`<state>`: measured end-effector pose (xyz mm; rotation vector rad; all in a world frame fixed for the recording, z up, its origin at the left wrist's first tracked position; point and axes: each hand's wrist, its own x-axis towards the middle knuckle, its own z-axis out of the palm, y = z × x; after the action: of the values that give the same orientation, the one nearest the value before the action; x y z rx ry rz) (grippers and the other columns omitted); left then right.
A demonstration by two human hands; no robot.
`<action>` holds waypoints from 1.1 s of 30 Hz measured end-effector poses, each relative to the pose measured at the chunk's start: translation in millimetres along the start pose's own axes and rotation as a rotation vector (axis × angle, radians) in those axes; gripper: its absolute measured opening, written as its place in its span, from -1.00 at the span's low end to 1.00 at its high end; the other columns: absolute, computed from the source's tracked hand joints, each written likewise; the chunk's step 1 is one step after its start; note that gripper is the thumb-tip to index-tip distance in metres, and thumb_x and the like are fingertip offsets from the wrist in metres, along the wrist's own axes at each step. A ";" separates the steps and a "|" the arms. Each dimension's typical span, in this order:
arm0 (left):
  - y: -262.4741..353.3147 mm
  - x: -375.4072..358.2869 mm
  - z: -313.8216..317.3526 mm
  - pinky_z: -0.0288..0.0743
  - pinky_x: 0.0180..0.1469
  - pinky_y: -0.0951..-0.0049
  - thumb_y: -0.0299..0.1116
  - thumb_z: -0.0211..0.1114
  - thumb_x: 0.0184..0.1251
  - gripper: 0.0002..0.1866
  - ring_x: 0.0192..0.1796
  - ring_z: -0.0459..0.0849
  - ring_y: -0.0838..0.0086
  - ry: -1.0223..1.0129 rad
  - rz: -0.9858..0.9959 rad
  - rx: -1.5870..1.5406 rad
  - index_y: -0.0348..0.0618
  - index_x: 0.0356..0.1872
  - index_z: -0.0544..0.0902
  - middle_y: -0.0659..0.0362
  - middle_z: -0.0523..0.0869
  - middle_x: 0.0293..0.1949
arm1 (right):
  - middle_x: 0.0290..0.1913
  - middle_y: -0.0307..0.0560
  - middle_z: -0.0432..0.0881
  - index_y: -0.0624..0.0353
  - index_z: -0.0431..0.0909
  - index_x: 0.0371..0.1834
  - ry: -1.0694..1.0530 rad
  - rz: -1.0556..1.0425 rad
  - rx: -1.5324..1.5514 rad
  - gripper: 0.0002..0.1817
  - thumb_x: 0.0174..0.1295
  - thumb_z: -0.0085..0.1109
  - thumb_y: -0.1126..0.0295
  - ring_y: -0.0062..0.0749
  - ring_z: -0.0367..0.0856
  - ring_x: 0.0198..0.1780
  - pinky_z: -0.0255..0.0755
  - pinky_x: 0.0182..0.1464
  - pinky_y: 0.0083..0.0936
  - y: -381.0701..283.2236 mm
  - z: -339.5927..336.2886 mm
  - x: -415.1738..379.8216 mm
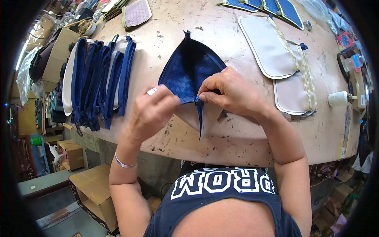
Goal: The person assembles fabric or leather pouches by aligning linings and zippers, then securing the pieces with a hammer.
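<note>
I look down from the head camera at my two bare hands working over a worn, stained tabletop (237,134). Between them is a dark blue woven pouch (189,69), folded or opened into a rough triangle. Its broad body fans away toward the far side, and a narrow blue edge strip runs from the pinch toward me, so its long axis lies near to far.

My left hand (152,112), with a ring on one finger and a bangle at the wrist, is clenched on the pouch's near edge from the left. My right hand (231,93) pinches the same edge from the right. The two grips almost touch at the middle of that seam, so the pouch lies just far of both hands, and neither hand is clearly nearer. A pale lining seems to show below the pinch, though my fingers hide most of it.

To the left lies a row of blue pouches (100,79) stacked on edge. To the right are two flat cream pouches (272,47) with zips. At the far right stands a small white bottle (338,98).
</note>
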<state>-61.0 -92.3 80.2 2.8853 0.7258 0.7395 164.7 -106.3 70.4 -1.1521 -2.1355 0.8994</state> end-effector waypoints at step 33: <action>1.2 17.3 6.4 0.25 -0.10 0.50 -0.33 0.32 0.06 -0.86 -0.54 0.49 0.52 -0.247 -0.348 -0.470 -0.19 -0.47 0.64 0.21 0.66 -0.56 | -0.50 -0.23 0.56 0.08 0.57 -0.46 0.014 -0.107 -0.136 -0.91 0.07 0.13 0.34 -0.40 0.48 -0.38 0.12 -0.05 -0.41 -8.8 5.6 -4.9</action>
<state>-44.1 -85.1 82.3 2.2917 0.8539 0.4281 158.7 -115.8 73.0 -1.0934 -2.2520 0.7062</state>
